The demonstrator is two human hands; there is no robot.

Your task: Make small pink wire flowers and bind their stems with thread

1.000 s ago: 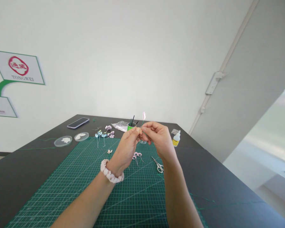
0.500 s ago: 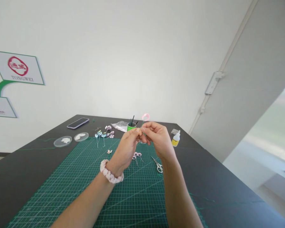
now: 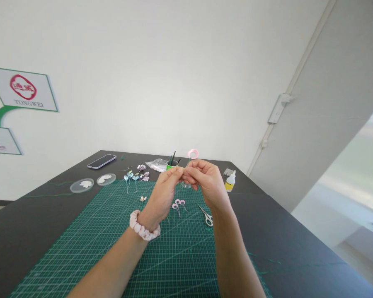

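Observation:
A pink ring-shaped petal (image 3: pixel 193 154) on a thin stem stands above my fingertips over the mat. My right hand (image 3: pixel 209 180) pinches the stem below the petal between thumb and fingers. Beside it my left hand (image 3: pixel 162 194), with a pale scrunchie (image 3: pixel 144 228) round the wrist, is closed in a pinch, thumb and finger close against the right fingertips. What lies between the left fingertips is too small to make out. Several pink ring petals on wires (image 3: pixel 178 203) lie on the mat below my hands, next to white-handled scissors (image 3: pixel 207 216).
A green cutting mat (image 3: pixel 90 244) covers much of the black table (image 3: pixel 286 236). Blue wired petals (image 3: pixel 131 176), purple flowers (image 3: pixel 144 176) and a small cream flower (image 3: pixel 143 198) lie left. Behind are a green tin (image 3: pixel 170 165), plastic bag (image 3: pixel 158 164), phone (image 3: pixel 102 161), dishes (image 3: pixel 77 186) and glue bottle (image 3: pixel 230 182).
The pink petal has shifted slightly right and turned, so its ring opening shows more. My left hand has moved a little left, and the wired petals beneath show more fully.

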